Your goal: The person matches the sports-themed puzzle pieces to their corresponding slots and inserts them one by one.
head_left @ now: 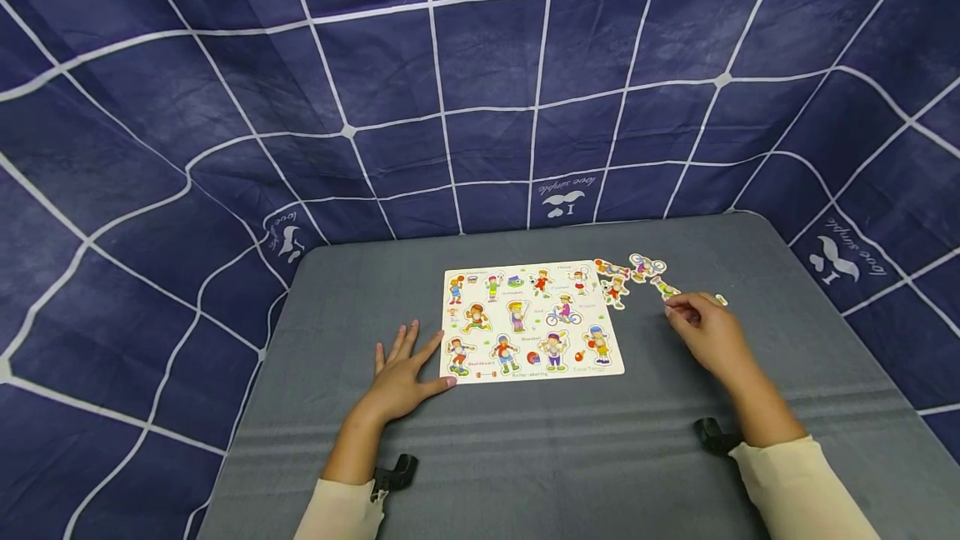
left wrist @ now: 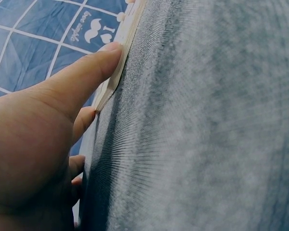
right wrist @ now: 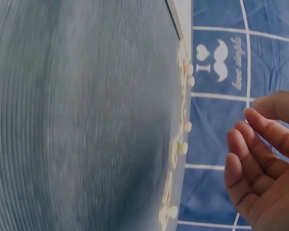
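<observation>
Person is wearing cream long sleeves (head_left: 795,482) ending short of both wrists; black clip-like camera mounts (head_left: 716,436) are sitting at each cuff

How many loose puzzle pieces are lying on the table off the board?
About 5, though the count is uncertain: four clustered pieces lie just right of the puzzle board, toward the far edge, and one small piece lies beyond the right hand. That hand may hide others.

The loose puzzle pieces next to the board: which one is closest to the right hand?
The small piece right at the right hand's fingertips, lowest in the cluster. The others lie farther back, nearer the puzzle board's top corner.
</observation>
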Motion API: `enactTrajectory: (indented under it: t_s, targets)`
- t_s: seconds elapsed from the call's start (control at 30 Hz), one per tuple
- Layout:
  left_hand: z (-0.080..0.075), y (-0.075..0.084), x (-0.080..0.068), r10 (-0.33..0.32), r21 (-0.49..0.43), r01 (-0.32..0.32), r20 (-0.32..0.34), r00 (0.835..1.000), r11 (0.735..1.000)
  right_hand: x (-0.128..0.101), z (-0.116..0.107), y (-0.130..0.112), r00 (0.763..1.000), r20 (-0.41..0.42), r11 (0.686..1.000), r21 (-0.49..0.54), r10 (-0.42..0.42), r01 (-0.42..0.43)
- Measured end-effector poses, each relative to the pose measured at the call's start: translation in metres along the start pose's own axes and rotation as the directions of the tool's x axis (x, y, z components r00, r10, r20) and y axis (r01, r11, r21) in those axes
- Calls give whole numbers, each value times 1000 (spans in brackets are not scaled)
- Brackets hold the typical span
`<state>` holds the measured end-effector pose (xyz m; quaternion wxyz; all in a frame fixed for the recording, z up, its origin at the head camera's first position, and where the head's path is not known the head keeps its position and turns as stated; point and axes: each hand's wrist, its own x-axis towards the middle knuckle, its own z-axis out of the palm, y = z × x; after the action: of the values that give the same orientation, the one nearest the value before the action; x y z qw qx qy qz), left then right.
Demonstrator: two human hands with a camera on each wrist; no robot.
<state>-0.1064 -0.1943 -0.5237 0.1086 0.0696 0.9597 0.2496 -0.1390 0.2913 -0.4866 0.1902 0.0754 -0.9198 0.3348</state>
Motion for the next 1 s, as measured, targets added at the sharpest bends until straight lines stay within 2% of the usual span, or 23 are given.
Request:
enactTrajectory:
  t_s: [0.4,0.63,0.87,1.0]
  targets:
    - [1,-1,0,9,5,-9,-7,1000,1000,5,-26,30,997,46,994,-93,70,-65]
    - [2,-1,0,14,5,-14,-21,1000,1000,8,-35,47,996,76,987,-155,57,-44]
    - [2,1,-2,6,0,-6,-19,1000,1000,10,-43,61,985,165,976,-215,55,-19]
    - [1,0,-1,4,6,-4,-21,1000,1000,11,-44,66,981,185,976,-217,65,-23]
